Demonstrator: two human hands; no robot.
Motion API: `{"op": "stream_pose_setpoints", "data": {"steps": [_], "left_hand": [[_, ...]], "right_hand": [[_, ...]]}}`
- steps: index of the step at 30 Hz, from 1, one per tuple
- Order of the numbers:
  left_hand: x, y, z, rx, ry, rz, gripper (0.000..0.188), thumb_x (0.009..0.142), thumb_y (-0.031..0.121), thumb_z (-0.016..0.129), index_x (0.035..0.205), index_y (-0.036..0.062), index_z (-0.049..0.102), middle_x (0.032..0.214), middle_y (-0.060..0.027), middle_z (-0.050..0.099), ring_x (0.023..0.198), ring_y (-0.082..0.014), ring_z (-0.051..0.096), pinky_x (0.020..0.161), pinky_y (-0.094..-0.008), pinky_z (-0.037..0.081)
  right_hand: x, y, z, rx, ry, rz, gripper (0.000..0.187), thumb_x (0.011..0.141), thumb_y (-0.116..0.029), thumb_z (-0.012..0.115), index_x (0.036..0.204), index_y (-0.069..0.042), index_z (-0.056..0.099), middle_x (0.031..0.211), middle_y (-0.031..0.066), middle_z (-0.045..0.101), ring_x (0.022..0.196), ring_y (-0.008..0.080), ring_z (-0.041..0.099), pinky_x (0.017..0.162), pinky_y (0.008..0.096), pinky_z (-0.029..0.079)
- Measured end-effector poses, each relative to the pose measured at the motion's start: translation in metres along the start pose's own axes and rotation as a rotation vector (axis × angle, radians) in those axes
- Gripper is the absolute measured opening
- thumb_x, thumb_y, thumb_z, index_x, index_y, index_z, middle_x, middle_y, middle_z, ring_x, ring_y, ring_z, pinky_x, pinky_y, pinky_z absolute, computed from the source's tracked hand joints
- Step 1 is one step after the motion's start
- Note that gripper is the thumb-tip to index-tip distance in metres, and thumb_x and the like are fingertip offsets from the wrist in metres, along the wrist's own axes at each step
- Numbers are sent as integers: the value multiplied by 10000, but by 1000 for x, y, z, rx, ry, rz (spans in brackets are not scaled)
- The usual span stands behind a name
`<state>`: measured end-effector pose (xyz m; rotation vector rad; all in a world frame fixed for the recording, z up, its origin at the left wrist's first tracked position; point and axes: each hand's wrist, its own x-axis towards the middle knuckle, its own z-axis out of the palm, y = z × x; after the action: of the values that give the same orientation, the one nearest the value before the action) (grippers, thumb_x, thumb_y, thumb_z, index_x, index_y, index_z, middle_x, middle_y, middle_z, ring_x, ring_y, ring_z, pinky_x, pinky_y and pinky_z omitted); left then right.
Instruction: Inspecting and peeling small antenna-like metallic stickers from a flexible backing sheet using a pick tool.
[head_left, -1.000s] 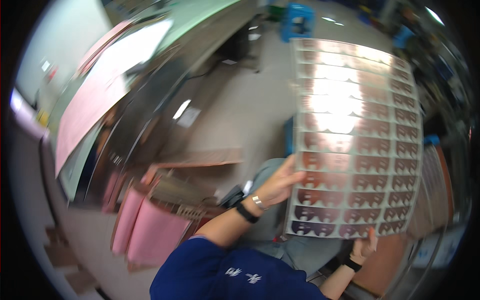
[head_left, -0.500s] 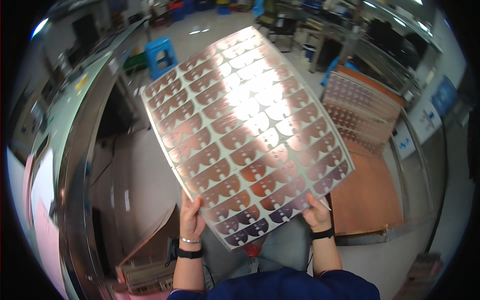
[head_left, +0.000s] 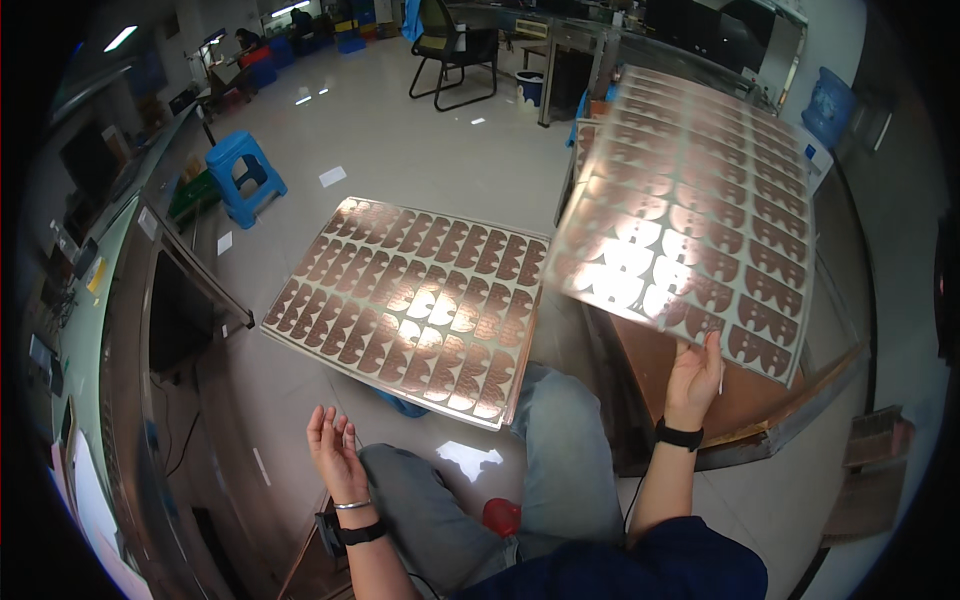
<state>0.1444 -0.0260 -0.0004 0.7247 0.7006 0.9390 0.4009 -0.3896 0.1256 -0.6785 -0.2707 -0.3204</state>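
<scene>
My right hand grips the near edge of a large thin copper-patterned sheet, thumb on its upper face. The sheet is tilted, over the copper-coloured boards at the right, and bright light glares off its near left part. My left hand is empty, fingers apart, raised above my left thigh. In front of my knees lies a stack of similar patterned sheets, with rows of dark rounded copper shapes on a pale ground. Their support is mostly hidden, with a bit of blue showing beneath.
Under the held sheet a copper-brown board rests in a metal-framed stand. Along the left runs a long bench with papers. A blue stool and a black chair stand farther off. A blue water bottle is at right.
My right hand has carried the sheet from in front of me to the right. My left hand has let go of it. The stack of sheets has come into view.
</scene>
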Motion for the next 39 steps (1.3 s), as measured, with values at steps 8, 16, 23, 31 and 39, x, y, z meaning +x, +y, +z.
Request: {"op": "stream_pose_setpoints", "data": {"steps": [8, 16, 23, 31, 39], "left_hand": [[10, -25, 2, 107, 68, -6, 293, 980, 102, 480, 1271, 78, 500, 1246, -76, 528, 1061, -173, 540, 911, -321, 468], [22, -31, 11, 155, 42, -60, 290, 969, 105, 501, 1258, 82, 504, 1238, -65, 529, 1070, -173, 540, 922, -330, 462], [32, -30, 11, 186, 69, -144, 293, 956, 143, 538, 1244, 95, 512, 1220, -50, 545, 1049, -152, 544, 909, -322, 452], [32, -27, 29, 254, 56, -192, 273, 956, 156, 535, 1220, 88, 515, 1185, -35, 550, 1019, -152, 531, 869, -313, 445], [37, -34, 37, 296, 38, -226, 258, 959, 168, 544, 1205, 90, 530, 1132, -18, 568, 944, -127, 543, 827, -293, 455]], "right_hand": [[51, 62, -43, -414, 364, -333, 367, 969, -153, 531, 1181, 144, 491, 1173, 194, 556, 1054, 247, 572, 936, 380, 491], [122, 189, -131, -1289, 396, -539, 266, 899, -136, 596, 1035, 92, 583, 868, 164, 667, 780, 212, 640, 707, 348, 503], [163, 237, -16, -1482, 100, -186, 768, 864, -239, 660, 1472, -38, 235, 1209, 284, 575, 1067, 411, 597, 863, 443, 490], [200, 326, -55, -1707, -251, -138, 1048, 775, -233, 777, 1511, -95, 44, 1487, 356, 136, 1378, 484, 194, 1079, 464, 315], [219, 353, -90, -1745, -209, -283, 908, 828, 5, 648, 1515, -112, 65, 1508, 315, 134, 1407, 456, 129, 1128, 476, 224]]}}
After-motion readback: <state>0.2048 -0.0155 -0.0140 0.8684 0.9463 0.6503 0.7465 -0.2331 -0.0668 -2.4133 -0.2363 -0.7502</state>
